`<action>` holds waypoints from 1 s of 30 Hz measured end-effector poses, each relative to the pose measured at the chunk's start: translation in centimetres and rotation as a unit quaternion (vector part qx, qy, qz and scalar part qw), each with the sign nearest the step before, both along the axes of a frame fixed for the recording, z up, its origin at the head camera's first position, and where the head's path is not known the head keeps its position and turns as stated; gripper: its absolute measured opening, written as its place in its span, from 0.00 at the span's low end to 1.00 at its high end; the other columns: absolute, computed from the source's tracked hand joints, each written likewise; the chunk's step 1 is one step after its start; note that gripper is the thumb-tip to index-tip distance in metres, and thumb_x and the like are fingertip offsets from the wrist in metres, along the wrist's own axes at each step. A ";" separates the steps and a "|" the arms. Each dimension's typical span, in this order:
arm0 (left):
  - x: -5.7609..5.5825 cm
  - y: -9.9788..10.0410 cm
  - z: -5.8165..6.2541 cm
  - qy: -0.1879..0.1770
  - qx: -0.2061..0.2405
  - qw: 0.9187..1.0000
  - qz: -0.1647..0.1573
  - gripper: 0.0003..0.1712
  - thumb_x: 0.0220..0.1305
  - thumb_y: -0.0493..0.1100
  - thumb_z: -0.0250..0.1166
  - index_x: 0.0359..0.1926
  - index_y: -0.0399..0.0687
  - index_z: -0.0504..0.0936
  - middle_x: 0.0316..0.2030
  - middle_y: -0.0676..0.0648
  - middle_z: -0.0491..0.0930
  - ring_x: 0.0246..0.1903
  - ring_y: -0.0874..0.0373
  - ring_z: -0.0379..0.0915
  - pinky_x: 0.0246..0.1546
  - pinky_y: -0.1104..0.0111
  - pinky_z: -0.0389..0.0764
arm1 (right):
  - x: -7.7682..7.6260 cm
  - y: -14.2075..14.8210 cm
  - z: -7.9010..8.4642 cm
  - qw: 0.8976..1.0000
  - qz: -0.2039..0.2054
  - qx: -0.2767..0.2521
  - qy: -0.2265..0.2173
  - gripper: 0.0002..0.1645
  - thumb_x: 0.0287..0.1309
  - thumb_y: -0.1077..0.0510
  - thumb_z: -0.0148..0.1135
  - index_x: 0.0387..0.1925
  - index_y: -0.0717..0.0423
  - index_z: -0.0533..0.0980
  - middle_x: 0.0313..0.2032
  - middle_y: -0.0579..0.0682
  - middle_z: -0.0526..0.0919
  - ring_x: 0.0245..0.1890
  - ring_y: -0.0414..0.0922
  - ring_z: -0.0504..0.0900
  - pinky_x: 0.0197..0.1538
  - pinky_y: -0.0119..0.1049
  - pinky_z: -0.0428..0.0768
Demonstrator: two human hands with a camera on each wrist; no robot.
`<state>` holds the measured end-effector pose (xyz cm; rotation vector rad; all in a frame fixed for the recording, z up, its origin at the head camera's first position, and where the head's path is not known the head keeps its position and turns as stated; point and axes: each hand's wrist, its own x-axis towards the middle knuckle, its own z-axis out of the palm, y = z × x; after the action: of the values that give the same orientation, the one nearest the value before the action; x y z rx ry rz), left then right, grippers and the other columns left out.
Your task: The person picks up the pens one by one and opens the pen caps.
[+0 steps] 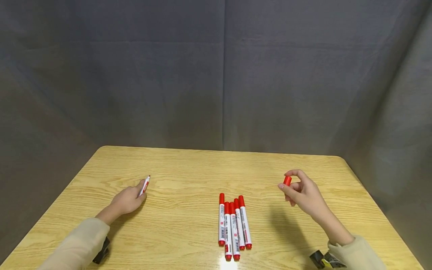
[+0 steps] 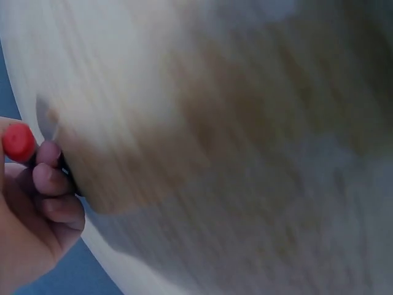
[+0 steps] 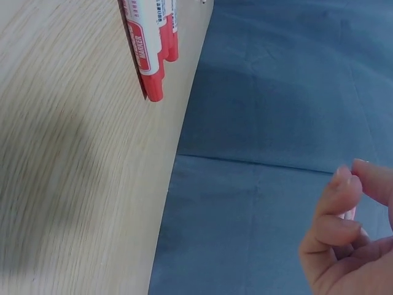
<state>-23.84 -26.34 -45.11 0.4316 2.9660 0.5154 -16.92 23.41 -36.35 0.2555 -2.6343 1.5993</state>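
On the left side of the table, my left hand (image 1: 128, 199) holds a white marker (image 1: 145, 186) without a cap, its dark tip pointing up and away. The left wrist view shows the marker's red rear end (image 2: 19, 142) above curled fingers. Over the right side, my right hand (image 1: 308, 197) pinches a red marker cap (image 1: 287, 180) between thumb and index finger, raised off the wood. In the right wrist view the fingers mostly hide that cap. Several capped red-and-white markers (image 1: 235, 227) lie side by side between the hands, nearer the right one.
The light wood table (image 1: 182, 168) has rounded far corners. Grey cloth (image 1: 222, 75) hangs behind it and along both sides. Dark devices are strapped at both wrists, such as the right wrist camera (image 1: 317, 258).
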 end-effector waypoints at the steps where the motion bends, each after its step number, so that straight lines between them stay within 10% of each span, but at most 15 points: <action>1: 0.0 0.0 0.0 0.002 -0.006 1.000 0.001 0.34 0.66 0.45 0.48 0.65 0.24 0.51 0.17 0.48 0.66 0.12 0.61 0.55 0.12 0.69 0.58 | 0.0 0.0 0.0 1.000 -0.001 0.002 0.002 0.26 0.58 0.55 0.60 0.52 0.63 0.62 0.16 0.53 0.72 0.14 0.41 0.69 0.19 0.33 0.71; 15: 0.3 -0.4 0.5 0.004 -0.018 1.000 0.018 0.38 0.68 0.51 0.46 0.66 0.26 0.48 0.11 0.51 0.64 0.08 0.63 0.53 0.09 0.72 0.55 | -1.7 1.2 -1.7 1.000 0.022 0.019 -0.011 0.25 0.58 0.55 0.59 0.51 0.64 0.64 0.17 0.58 0.72 0.15 0.41 0.68 0.19 0.35 0.71; 30: 1.9 1.1 2.1 0.095 0.043 0.994 0.038 0.35 0.68 0.47 0.49 0.66 0.29 0.52 0.05 0.54 0.59 0.05 0.66 0.46 0.07 0.75 0.51 | -3.3 2.1 -3.3 0.998 0.031 0.029 -0.038 0.29 0.57 0.58 0.60 0.56 0.64 0.61 0.19 0.58 0.75 0.16 0.47 0.73 0.19 0.33 0.69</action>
<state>-21.97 -25.26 -43.05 0.3980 3.1631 0.6467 -20.20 25.55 -39.66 0.2880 -2.7589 1.5845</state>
